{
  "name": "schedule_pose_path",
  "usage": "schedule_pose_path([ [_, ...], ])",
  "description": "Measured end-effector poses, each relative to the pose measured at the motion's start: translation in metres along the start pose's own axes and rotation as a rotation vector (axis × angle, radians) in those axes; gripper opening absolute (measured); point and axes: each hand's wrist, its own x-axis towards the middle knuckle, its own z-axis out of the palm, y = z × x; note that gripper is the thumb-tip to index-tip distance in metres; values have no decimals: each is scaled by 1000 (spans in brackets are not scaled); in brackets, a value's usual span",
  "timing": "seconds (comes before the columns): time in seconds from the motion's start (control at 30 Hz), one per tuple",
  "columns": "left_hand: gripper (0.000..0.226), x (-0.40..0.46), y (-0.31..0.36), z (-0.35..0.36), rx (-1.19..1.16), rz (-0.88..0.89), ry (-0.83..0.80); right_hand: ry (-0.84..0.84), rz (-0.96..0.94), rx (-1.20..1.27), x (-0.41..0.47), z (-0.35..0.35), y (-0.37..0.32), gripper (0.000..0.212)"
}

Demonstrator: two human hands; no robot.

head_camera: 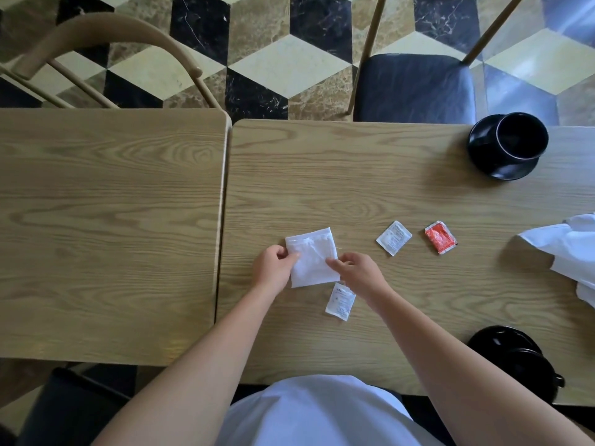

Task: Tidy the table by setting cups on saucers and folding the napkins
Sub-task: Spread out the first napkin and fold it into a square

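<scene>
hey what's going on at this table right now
A person is folding a white napkin on the wooden table, left hand and right hand pinching its edges. Two black cups already sit on saucers, one far right, one near. Another unfolded napkin waits at the right edge.

Wooden table [370,175], folded napkin [314,267], three sachets, two black cups on saucers, crumpled napkin [570,249]

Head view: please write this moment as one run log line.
step: folding napkin | left hand: pinching left edge | right hand: pinching right edge | far cup: on saucer | second napkin: unfolded
</scene>
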Motion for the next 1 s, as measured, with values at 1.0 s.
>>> schedule_pose_path([
  [1.0,27,-17,9,38,-385,-173,-125,-133,-208,-201,10,32,-28,16],
])
